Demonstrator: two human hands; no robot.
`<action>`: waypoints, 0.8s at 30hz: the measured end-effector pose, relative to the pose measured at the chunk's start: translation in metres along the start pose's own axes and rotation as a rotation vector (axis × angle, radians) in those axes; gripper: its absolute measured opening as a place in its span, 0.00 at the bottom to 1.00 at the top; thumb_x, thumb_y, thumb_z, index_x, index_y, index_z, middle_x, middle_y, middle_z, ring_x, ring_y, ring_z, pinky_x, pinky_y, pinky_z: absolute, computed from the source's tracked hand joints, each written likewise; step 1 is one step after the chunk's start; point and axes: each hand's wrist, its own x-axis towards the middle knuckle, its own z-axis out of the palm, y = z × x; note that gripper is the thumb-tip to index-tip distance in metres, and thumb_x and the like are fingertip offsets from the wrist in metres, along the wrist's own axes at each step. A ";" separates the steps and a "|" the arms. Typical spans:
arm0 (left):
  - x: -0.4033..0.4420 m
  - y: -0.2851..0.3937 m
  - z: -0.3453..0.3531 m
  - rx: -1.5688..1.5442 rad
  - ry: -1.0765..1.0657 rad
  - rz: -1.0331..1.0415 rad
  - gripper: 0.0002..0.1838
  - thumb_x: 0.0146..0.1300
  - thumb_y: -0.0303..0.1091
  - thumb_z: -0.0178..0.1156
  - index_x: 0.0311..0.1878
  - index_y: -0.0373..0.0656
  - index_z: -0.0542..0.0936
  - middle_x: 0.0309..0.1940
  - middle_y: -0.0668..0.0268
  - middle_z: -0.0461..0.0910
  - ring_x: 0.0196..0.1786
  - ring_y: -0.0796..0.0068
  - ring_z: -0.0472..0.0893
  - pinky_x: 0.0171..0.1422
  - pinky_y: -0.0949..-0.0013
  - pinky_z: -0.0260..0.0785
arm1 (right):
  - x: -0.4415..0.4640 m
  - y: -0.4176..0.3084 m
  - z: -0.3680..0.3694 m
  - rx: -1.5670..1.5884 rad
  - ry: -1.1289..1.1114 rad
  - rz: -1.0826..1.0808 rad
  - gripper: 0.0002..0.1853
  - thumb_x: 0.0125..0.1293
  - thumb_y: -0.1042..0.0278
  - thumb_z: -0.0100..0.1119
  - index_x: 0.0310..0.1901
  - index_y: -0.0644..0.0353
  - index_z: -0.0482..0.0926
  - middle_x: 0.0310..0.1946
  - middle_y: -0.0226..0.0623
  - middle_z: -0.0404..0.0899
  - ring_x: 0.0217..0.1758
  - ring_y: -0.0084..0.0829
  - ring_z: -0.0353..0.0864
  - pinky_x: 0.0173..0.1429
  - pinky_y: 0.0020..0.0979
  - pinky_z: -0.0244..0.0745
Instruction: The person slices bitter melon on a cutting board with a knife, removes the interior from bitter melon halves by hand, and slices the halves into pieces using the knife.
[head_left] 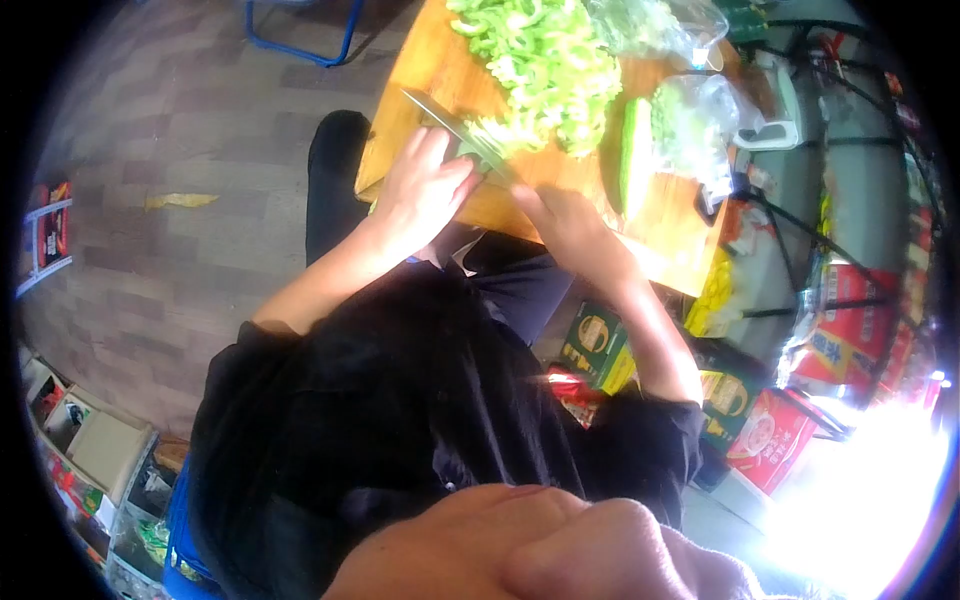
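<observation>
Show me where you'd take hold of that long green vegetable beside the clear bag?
Probably around the middle of the vegetable, coming from above: it is long and slender, lies lengthwise away from the person, and its upper side is uncovered. The bag sits close along its right, so coming from that side looks more awkward.

In the right hand (572, 228), the knife (455, 122) has a smooth, shiny metal blade. The tabletop (418, 68) ahead of it and the left hand (418, 192) looks like smooth, glossy wood. To their right, a plastic bag (695, 118) is clear, crinkled and glossy; nearer the body, the shirt (345, 420) is matt cloth.
</observation>
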 end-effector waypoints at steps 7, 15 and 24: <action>-0.004 0.001 0.000 0.024 -0.044 -0.028 0.13 0.54 0.30 0.70 0.43 0.40 0.83 0.53 0.56 0.76 0.55 0.54 0.76 0.58 0.57 0.72 | 0.046 0.012 0.005 0.214 -0.041 0.307 0.36 0.75 0.35 0.42 0.40 0.69 0.80 0.26 0.56 0.79 0.35 0.54 0.81 0.41 0.47 0.74; -0.024 0.003 -0.018 0.130 -0.108 0.045 0.21 0.57 0.30 0.67 0.56 0.45 0.82 0.62 0.58 0.74 0.61 0.55 0.74 0.66 0.58 0.69 | 0.003 0.017 -0.012 0.186 -0.006 0.527 0.31 0.76 0.41 0.42 0.39 0.67 0.79 0.25 0.51 0.77 0.31 0.46 0.77 0.38 0.44 0.72; -0.003 0.008 -0.009 0.117 -0.103 0.053 0.20 0.55 0.24 0.62 0.52 0.44 0.83 0.57 0.59 0.74 0.53 0.57 0.73 0.56 0.58 0.72 | -0.036 -0.024 -0.022 0.107 -0.004 0.423 0.29 0.77 0.44 0.45 0.33 0.69 0.74 0.25 0.57 0.73 0.31 0.57 0.74 0.41 0.47 0.69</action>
